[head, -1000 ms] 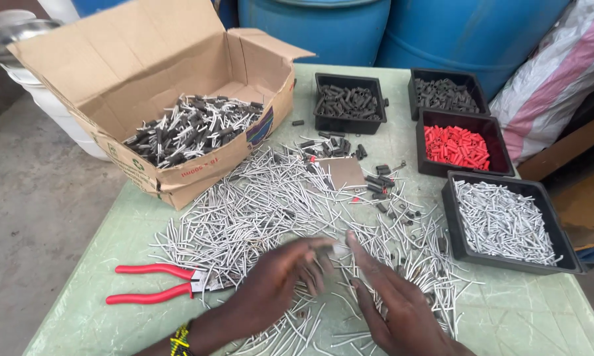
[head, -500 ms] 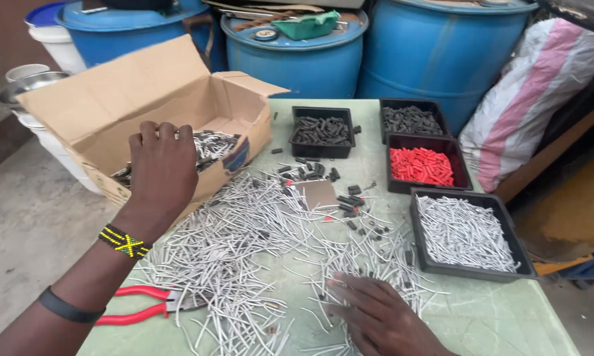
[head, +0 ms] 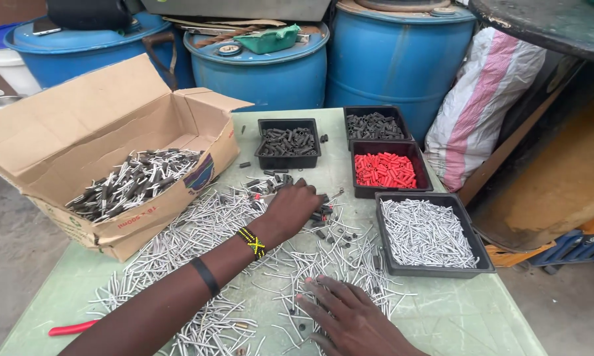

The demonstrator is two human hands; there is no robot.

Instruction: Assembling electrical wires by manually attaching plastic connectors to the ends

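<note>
My left hand [head: 296,206] reaches across the middle of the green table [head: 455,316], fingers bent down onto a small cluster of loose black sleeves [head: 323,217]. What lies under its fingers is hidden. A beaded band and a black band sit on that wrist. My right hand [head: 350,318] lies flat near the front edge, fingers spread over the scattered pile of thin metal pins [head: 198,231]. An open cardboard box [head: 79,132] at the left holds pins fitted with dark sleeves [head: 129,181].
Black trays stand at the right: two of dark sleeves [head: 287,142] [head: 375,125], one of red sleeves [head: 384,170], one of metal pins [head: 425,234]. Red-handled pliers [head: 73,327] lie at the front left. Blue drums [head: 270,66] and a striped sack [head: 488,105] stand behind the table.
My left hand has left the cardboard box and moved right to the black sleeves at the table's middle. My right hand stays on the pins.
</note>
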